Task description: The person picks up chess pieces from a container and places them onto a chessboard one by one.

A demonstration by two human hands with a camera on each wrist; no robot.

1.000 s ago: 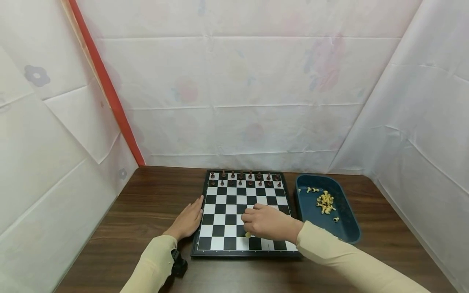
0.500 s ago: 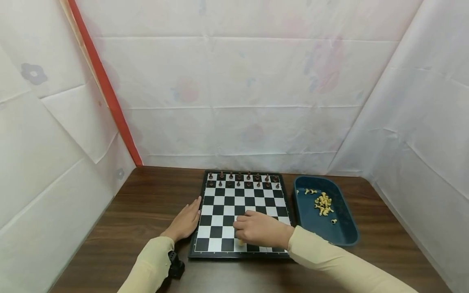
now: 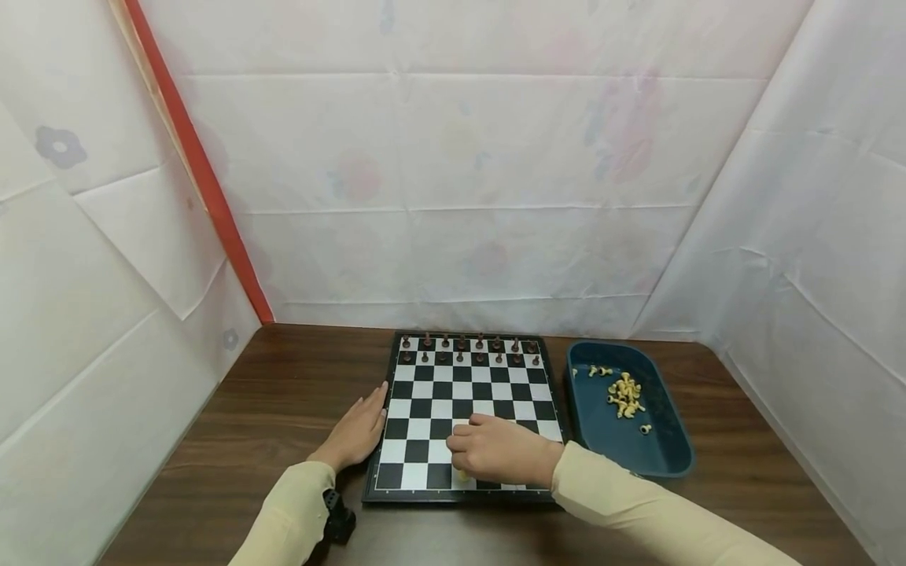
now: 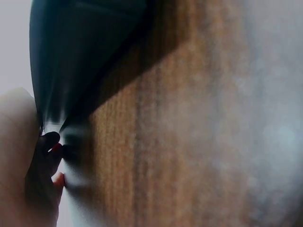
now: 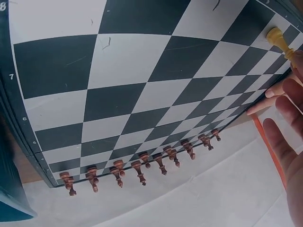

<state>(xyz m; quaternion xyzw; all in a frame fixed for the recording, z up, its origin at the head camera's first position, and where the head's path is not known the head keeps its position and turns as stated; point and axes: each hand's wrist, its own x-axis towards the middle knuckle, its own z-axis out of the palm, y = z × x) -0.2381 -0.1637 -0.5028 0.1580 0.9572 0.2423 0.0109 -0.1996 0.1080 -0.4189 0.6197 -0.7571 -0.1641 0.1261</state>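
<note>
Grip, right hand: fingers narrowed on one yellow chess piece, its wide end toward the nearest row of the chessboard; contact with the board cannot be confirmed. Left hand: holds nothing visible, fingers along the board's left edge.

Status, judged from layout: the brown chess pieces appear fully set; the yellow side appears barely started, the held piece being the only one visible at the board, the remainder lying in the tray on the table.

Count: brown, sixteen, in two rows of eight at the far edge; loose yellow pieces, one heap plus several scattered, too overlapped for an exact total; chessboard, one; tray, one.
</note>
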